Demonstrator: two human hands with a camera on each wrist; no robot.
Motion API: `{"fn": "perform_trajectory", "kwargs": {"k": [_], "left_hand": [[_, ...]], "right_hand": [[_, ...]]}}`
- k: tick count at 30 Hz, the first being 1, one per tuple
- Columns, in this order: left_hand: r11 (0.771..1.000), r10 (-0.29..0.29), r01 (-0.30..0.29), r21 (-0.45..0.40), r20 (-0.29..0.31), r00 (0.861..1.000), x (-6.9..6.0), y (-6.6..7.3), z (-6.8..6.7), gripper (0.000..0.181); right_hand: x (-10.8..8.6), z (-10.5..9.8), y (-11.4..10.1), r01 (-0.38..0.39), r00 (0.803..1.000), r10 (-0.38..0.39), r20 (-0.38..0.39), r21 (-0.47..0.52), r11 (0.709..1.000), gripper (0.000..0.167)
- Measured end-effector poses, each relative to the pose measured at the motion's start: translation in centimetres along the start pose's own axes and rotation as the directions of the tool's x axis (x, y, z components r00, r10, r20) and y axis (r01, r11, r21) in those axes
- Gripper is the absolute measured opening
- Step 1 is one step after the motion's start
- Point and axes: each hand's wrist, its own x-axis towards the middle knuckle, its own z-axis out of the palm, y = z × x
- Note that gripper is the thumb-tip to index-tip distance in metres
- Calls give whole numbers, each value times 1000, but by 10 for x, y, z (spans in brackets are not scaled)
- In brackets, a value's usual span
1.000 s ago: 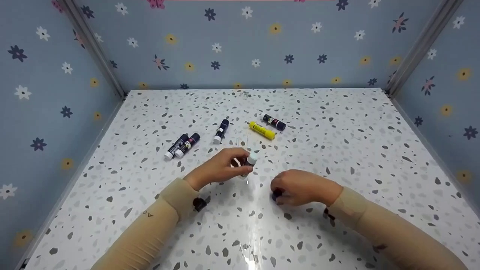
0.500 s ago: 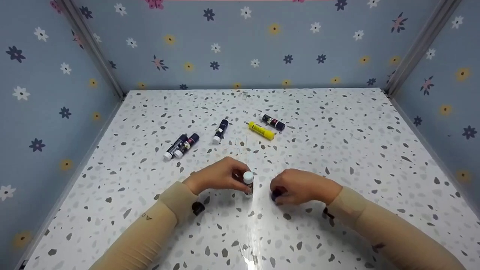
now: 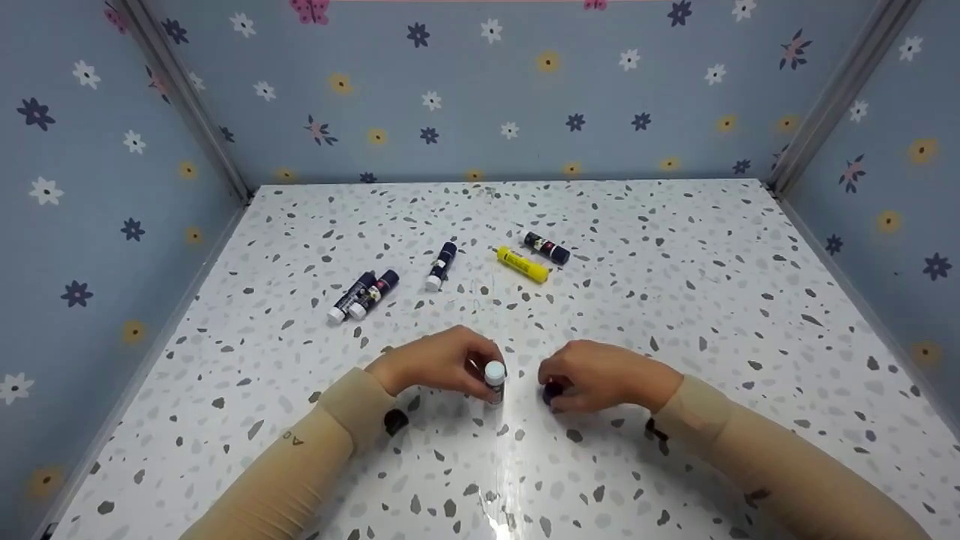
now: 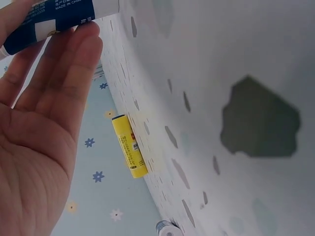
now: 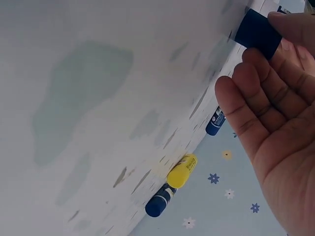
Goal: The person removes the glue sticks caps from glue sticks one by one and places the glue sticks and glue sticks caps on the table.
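My left hand [image 3: 450, 362] pinches a dark blue glue stick [image 3: 495, 382] upright, its white end facing up. In the left wrist view the printed label of that glue stick [image 4: 59, 19] shows between thumb and fingers, its lower end close to or on the table. To the right of it, my right hand [image 3: 604, 375] holds a short dark blue glue stick cap [image 3: 553, 391] low over the table. The right wrist view has this cap [image 5: 258, 33] between the thumb and fingertips; whether it touches the table I cannot tell.
Farther back lie a yellow glue stick [image 3: 523, 265] and a dark blue one, a glue stick [image 3: 547, 248] just behind it. Another dark glue stick [image 3: 441, 266] lies left of them. Two more, a glue stick [image 3: 351, 298] and its neighbour glue stick [image 3: 373, 294], lie side by side. Flowered panels [image 3: 510, 90] enclose the speckled table [image 3: 675, 262].
My left hand has brought the glue stick down and towards me, from tilted to upright beside the right hand. My right hand keeps hold of the cap and has hardly moved.
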Motion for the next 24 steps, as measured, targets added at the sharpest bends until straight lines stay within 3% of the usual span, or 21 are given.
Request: {"fn": "perform_trajectory", "kwargs": {"k": [15,24], "left_hand": [[999,-41,39,21,56,998,-4,-1,-2,35],[998,-65,64,30,55,996,-8,-1,-6,36]], "right_hand": [[0,3,-1,-16,1000,17,13,-58,998,13],[-2,-3,-2,-40,999,39,-7,-116,992,36]]}}
